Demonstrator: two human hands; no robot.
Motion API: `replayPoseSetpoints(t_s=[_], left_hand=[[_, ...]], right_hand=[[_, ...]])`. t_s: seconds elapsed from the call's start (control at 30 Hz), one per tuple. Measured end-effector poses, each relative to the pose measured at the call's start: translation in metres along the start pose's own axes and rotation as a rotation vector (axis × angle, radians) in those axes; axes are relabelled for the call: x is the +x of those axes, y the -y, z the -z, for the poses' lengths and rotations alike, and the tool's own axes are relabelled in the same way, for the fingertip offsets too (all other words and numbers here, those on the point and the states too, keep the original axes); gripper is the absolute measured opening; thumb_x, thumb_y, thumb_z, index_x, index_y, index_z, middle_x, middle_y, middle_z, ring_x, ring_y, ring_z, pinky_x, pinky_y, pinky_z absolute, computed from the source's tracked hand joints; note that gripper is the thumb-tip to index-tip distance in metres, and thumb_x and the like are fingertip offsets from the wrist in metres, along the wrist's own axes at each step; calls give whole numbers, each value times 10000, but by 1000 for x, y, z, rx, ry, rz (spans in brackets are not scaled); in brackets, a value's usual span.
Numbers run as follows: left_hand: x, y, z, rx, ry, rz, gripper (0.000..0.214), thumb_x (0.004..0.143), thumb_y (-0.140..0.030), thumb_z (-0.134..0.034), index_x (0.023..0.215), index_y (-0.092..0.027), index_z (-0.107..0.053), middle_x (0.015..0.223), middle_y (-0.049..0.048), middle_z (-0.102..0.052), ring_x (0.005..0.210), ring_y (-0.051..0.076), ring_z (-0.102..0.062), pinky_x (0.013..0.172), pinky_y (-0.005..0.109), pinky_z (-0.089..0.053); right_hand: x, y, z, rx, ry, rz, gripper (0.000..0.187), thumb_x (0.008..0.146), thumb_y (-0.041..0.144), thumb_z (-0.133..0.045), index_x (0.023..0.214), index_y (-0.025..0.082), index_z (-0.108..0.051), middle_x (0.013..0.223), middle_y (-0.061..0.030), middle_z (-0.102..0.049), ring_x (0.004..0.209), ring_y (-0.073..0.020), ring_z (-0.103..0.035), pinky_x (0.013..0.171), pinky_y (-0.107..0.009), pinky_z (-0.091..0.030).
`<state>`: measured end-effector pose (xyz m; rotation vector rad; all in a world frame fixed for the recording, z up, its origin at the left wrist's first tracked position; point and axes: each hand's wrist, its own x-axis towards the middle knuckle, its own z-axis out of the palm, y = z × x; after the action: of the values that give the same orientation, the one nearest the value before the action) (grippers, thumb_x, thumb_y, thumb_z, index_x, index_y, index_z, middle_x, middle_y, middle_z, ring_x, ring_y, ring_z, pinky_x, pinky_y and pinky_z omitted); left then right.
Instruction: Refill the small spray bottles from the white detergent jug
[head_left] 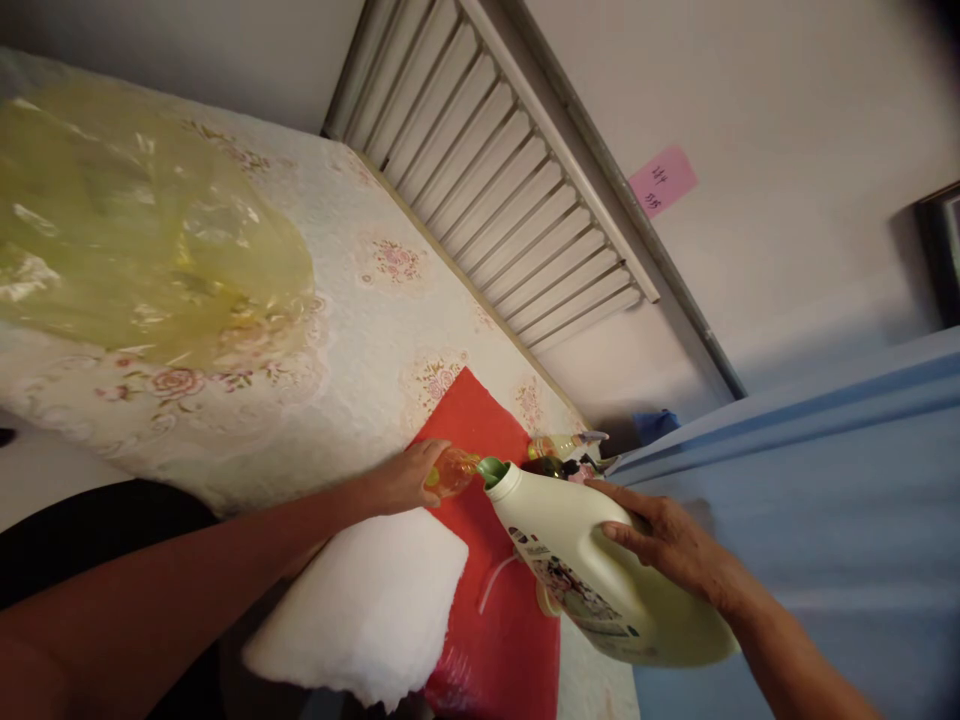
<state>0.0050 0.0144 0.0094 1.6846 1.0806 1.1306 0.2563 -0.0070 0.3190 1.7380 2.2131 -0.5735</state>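
My left hand (409, 477) is wrapped round a small clear plastic bottle (456, 472). The bottle's mouth meets the green spout of a big pale green detergent jug (615, 580), which is tipped toward it. My right hand (664, 540) grips the jug by its handle side. A printed label faces me on the jug's lower side. Below my left forearm lies a folded white cloth (367, 610), partly over a red sheet (517, 660). Whether liquid is flowing cannot be made out.
A yellow plastic bag (150, 220) sits on the flowered tablecloth (337, 400) to the left. A radiator (495, 170) runs along the table's far edge. Another bottle (555, 445) and dark items stand behind the jug. A blue curtain (825, 480) hangs at right.
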Motion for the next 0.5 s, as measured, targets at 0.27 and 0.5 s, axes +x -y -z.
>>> replayPoseSetpoints(t_s=[0.27, 0.5], left_hand=[[-1, 0, 1, -4, 3, -4, 687, 628, -174, -700, 1283, -227, -500, 1296, 101, -586, 1223, 305, -561, 994, 402, -501], [-2, -5, 3, -24, 0, 14, 675, 611, -148, -696, 1254, -240, -511, 1265, 89, -599, 1188, 304, -580, 969, 404, -517]], right_hand=[[0, 0, 0, 21, -8, 8, 681, 865, 612, -583, 1441, 252, -536, 1190, -62, -736, 1035, -338, -682, 876, -458, -557], [1, 0, 0, 19, -8, 0, 674, 857, 614, -592, 1425, 254, -556, 1174, -54, -743, 1030, -340, -687, 891, -465, -556]])
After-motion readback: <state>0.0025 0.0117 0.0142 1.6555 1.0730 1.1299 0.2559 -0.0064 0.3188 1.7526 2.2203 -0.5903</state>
